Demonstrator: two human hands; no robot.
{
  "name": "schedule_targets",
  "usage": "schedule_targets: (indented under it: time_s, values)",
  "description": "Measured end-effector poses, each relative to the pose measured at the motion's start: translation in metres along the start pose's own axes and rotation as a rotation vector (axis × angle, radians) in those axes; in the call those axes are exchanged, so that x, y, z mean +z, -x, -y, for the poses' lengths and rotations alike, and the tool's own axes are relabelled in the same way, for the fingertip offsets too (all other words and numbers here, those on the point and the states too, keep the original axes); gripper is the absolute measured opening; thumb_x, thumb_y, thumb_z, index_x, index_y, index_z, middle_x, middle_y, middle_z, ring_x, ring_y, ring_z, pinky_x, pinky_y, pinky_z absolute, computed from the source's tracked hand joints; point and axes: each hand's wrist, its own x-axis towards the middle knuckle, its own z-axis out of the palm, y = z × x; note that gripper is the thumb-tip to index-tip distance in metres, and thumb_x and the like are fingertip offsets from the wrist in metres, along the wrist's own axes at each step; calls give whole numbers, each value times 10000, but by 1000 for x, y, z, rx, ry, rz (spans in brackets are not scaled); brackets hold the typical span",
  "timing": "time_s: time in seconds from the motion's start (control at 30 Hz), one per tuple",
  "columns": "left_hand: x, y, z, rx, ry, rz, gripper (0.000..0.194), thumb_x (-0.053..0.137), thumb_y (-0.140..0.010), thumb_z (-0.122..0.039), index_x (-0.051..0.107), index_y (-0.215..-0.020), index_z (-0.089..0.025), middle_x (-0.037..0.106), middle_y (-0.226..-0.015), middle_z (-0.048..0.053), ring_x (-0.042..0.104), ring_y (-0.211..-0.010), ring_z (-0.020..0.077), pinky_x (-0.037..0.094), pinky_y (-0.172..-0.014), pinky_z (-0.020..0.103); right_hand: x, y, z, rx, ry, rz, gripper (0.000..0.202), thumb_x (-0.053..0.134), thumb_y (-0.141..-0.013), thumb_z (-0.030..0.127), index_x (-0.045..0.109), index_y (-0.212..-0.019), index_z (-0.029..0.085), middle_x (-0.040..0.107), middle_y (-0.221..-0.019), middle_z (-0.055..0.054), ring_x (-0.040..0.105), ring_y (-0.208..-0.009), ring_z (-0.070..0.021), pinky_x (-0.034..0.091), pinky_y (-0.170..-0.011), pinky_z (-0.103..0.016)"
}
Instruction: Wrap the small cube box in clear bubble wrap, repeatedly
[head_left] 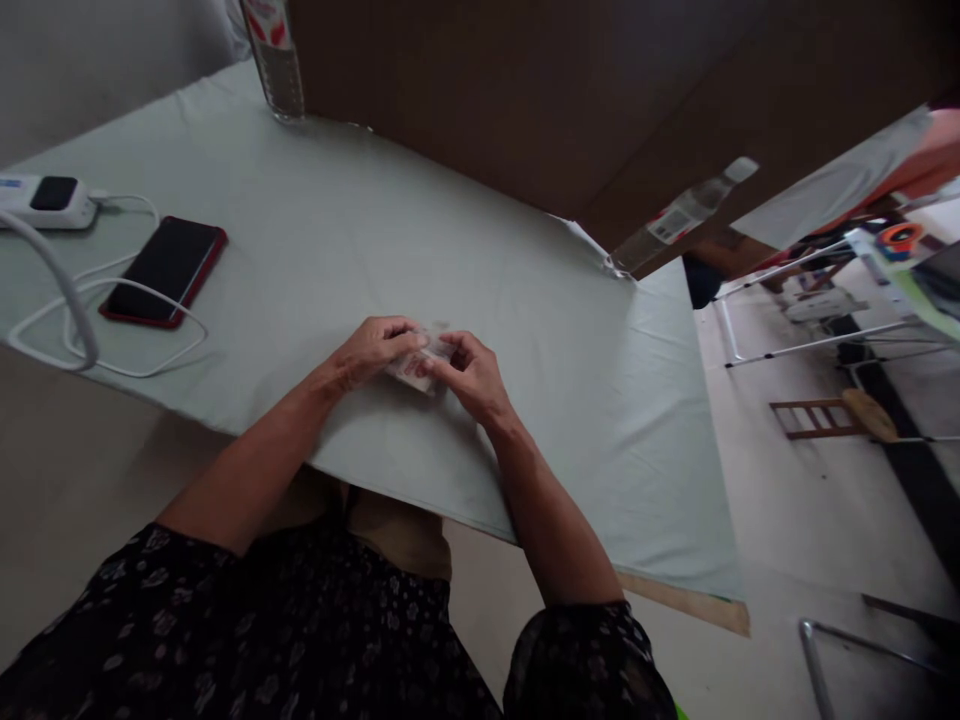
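Near the front edge of the table, both hands hold a small, flat, whitish packet with reddish print; the picture does not show clearly what kind it is. My left hand is closed on its left side, thumb across the top. From the right, my right hand pinches the same packet between thumb and bent fingers. The fingers cover much of it, and something pale or clear shows at its far edge.
A pale green cloth covers the table. To the left lie a phone, a white cable and a white power strip. A big brown box stands behind, with plastic bottles against it.
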Motion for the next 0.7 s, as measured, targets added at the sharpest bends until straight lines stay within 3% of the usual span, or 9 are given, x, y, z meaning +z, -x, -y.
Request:
schedule_targets:
  time_s: [0.1,0.2,0.4,0.53,0.7]
  values:
    - [-2,-2,4,-47,101,27,524,692,-641,-328,644,-1121,-125,703,-918,51,655,-840,182,505,-777,311,0,-4,-5,86,-117,-5,549,797,-677,558,637,-1060,198,687,-863,-28,639,-799,-186,531,-748,-345]
    - [-2,-4,9,-44,89,-5,607,690,-630,-281,607,-1211,-127,710,-1042,88,672,-957,215,516,-858,353,-3,-7,-10,80,-150,-11,593,781,-687,590,649,-1110,197,707,-927,-50,652,-857,-197,541,-779,-351]
    - [1,-5,11,-58,93,-13,661,691,-652,-252,572,-1288,-116,709,-1070,100,682,-963,217,531,-856,356,-6,-24,-9,100,-212,-33,498,730,-706,620,683,-970,200,697,-840,-20,601,-720,-143,484,-617,-268]
    - [2,-4,11,-43,80,-11,640,684,-667,-271,584,-1282,-123,708,-1059,93,681,-958,217,534,-839,348,0,-35,-5,62,-281,-42,335,734,-715,519,655,-810,207,643,-746,15,559,-679,-124,473,-641,-269]
    - [1,-5,11,-22,-34,-70,650,659,-673,-281,597,-1295,-103,712,-1050,99,670,-927,211,528,-819,343,4,-34,0,0,-249,-103,214,702,-748,409,616,-756,214,611,-721,24,535,-677,-121,472,-659,-275]
